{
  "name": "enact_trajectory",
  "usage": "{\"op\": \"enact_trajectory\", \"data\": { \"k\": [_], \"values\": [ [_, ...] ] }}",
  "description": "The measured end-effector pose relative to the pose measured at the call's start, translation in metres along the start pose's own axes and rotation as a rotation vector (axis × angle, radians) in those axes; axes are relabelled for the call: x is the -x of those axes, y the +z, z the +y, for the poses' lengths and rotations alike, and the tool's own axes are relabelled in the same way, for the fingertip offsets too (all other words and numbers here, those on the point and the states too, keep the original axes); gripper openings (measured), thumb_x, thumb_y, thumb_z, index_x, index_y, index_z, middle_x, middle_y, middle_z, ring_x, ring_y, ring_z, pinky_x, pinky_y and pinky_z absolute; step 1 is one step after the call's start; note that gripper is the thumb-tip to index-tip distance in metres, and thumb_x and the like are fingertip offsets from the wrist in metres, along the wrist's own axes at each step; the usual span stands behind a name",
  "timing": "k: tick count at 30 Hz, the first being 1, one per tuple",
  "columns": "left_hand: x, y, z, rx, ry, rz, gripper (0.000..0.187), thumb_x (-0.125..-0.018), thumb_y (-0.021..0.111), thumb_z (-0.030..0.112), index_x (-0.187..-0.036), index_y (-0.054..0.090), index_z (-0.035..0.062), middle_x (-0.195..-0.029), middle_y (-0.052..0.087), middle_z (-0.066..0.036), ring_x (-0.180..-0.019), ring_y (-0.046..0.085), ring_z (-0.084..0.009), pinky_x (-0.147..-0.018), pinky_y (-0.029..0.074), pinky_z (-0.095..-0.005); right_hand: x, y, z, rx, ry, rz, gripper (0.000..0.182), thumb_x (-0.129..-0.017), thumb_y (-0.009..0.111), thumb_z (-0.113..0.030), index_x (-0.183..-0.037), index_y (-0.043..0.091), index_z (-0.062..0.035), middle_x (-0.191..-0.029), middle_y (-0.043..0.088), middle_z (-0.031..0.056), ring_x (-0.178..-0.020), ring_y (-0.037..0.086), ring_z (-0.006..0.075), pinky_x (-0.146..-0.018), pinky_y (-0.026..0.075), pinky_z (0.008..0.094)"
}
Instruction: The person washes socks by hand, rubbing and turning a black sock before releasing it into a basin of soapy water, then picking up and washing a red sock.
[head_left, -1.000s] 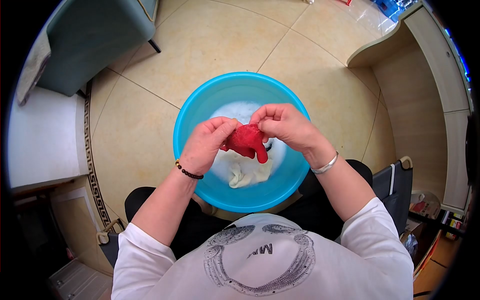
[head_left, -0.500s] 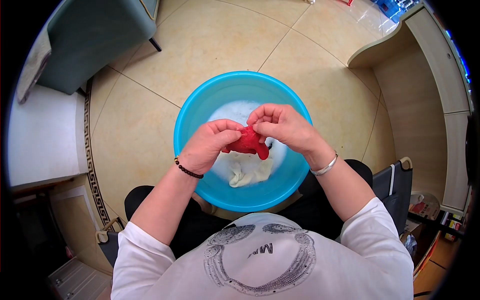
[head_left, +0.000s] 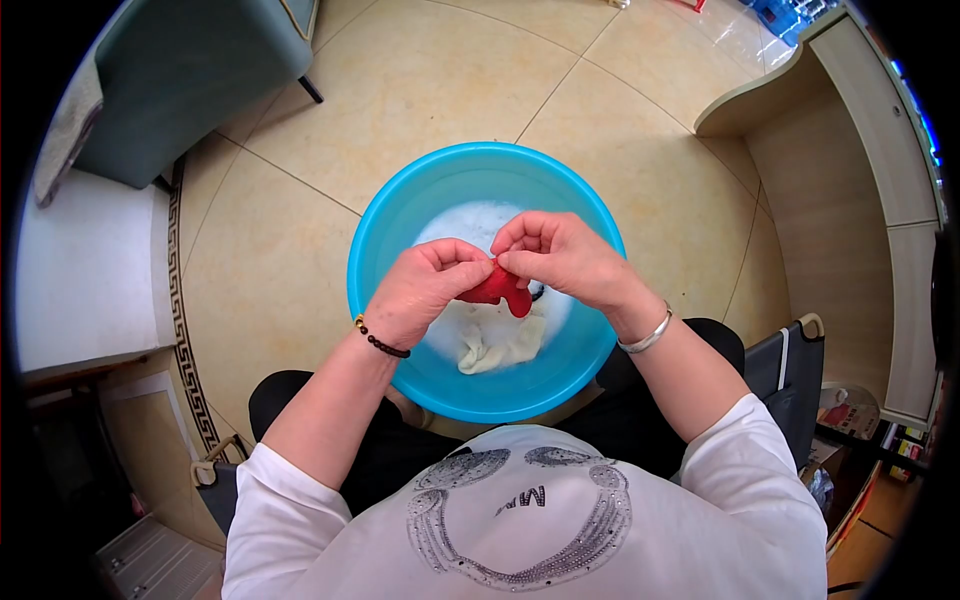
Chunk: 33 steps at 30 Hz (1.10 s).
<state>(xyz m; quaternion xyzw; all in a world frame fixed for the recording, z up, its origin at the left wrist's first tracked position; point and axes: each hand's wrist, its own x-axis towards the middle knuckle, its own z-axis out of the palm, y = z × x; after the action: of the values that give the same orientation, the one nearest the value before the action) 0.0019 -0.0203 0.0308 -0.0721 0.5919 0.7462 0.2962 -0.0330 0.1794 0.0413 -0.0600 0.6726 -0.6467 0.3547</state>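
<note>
A small red cloth (head_left: 503, 288) is held above the middle of a blue basin (head_left: 400, 215), pinched between both hands so that only a short lobe of it hangs free below the fingers. The left hand (head_left: 425, 285) is closed on the cloth's left side, its knuckles bunched over the fabric; the right hand (head_left: 560, 255) is closed on the right side, thumb and fingertips pressed together at the top edge. The two hands are touching — or very nearly so — where they meet over the cloth. A dark bead bracelet (head_left: 378, 340) is worn on the left wrist and a silver bangle (head_left: 645, 335) on the right.

Below the cloth, foamy water (head_left: 470, 225) is seen in the basin, and a pale garment (head_left: 495, 345) lies partly sunk in it near the rim closest to the person. The basin is set on a beige tiled floor (head_left: 400, 90). A grey-green chair (head_left: 190, 70) stands well apart at the upper left, and a curved wooden counter (head_left: 830, 170) at the right.
</note>
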Motion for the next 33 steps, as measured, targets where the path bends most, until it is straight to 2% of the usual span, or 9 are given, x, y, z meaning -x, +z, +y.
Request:
{"op": "enact_trajectory", "data": {
  "k": [5, 7, 13, 14, 16, 29, 33],
  "values": [
    [-0.006, -0.012, -0.013, 0.044, -0.025, 0.001, 0.015, -0.085, 0.062, 0.015, -0.095, 0.064, 0.0031, -0.087, 0.065, -0.003, -0.075, 0.056, -0.0100, -0.068, 0.044, -0.0251, 0.000, 0.001, -0.003, 0.007, 0.009, 0.010, 0.010, -0.083, 0.060, -0.009, -0.091, 0.060, -0.0017, -0.074, 0.062, 0.0016, -0.063, 0.056, 0.0073, -0.059, 0.045, 0.0213],
    [-0.006, -0.013, -0.014, 0.027, 0.010, -0.028, 0.020, -0.085, 0.060, 0.020, -0.095, 0.065, 0.0033, -0.086, 0.066, -0.003, -0.082, 0.062, -0.0101, -0.064, 0.044, -0.0226, 0.001, 0.001, -0.003, 0.000, 0.009, 0.014, 0.011, -0.083, 0.061, -0.009, -0.091, 0.060, -0.0017, -0.074, 0.062, 0.0015, -0.064, 0.056, 0.0072, -0.059, 0.045, 0.0212],
    [0.000, -0.004, -0.001, 0.063, -0.003, -0.043, 0.020, -0.086, 0.059, 0.020, -0.096, 0.065, 0.0034, -0.087, 0.066, -0.003, -0.084, 0.063, -0.0106, -0.064, 0.043, -0.0225, 0.001, -0.001, -0.002, -0.011, 0.008, 0.019, 0.011, -0.083, 0.061, -0.009, -0.091, 0.060, -0.0017, -0.074, 0.061, 0.0013, -0.064, 0.056, 0.0070, -0.059, 0.044, 0.0210],
    [0.000, -0.001, 0.000, 0.063, -0.004, -0.043, 0.020, -0.086, 0.059, 0.020, -0.096, 0.065, 0.0034, -0.087, 0.066, -0.003, -0.084, 0.063, -0.0106, -0.064, 0.043, -0.0225, 0.001, -0.001, -0.003, -0.002, 0.019, 0.021, 0.011, -0.083, 0.061, -0.010, -0.091, 0.060, -0.0018, -0.074, 0.061, 0.0012, -0.064, 0.056, 0.0068, -0.059, 0.044, 0.0210],
    [-0.001, 0.004, 0.000, 0.035, -0.020, 0.023, 0.014, -0.085, 0.060, 0.013, -0.094, 0.064, 0.0032, -0.086, 0.064, -0.003, -0.074, 0.056, -0.0099, -0.067, 0.045, -0.0252, 0.002, 0.000, -0.003, 0.002, 0.017, 0.012, 0.011, -0.084, 0.061, -0.010, -0.091, 0.060, -0.0021, -0.074, 0.061, 0.0012, -0.064, 0.056, 0.0067, -0.059, 0.044, 0.0210],
    [-0.001, -0.004, -0.002, 0.032, -0.027, -0.025, 0.018, -0.084, 0.062, 0.015, -0.097, 0.063, 0.0024, -0.087, 0.064, -0.003, -0.075, 0.056, -0.0091, -0.066, 0.043, -0.0242, 0.001, -0.001, -0.002, 0.021, 0.025, 0.025, 0.011, -0.084, 0.061, -0.010, -0.091, 0.060, -0.0020, -0.074, 0.061, 0.0012, -0.065, 0.056, 0.0070, -0.060, 0.045, 0.0214],
    [0.003, 0.004, 0.003, 0.017, 0.027, 0.001, 0.016, -0.085, 0.064, 0.012, -0.097, 0.063, 0.0012, -0.089, 0.065, -0.005, -0.080, 0.058, -0.0108, -0.073, 0.047, -0.0255, 0.000, 0.001, 0.001, 0.089, -0.024, 0.017, 0.015, -0.082, 0.060, -0.015, -0.087, 0.061, -0.0004, -0.076, 0.062, 0.0034, -0.065, 0.057, 0.0079, -0.056, 0.047, 0.0231]
  ]
}}
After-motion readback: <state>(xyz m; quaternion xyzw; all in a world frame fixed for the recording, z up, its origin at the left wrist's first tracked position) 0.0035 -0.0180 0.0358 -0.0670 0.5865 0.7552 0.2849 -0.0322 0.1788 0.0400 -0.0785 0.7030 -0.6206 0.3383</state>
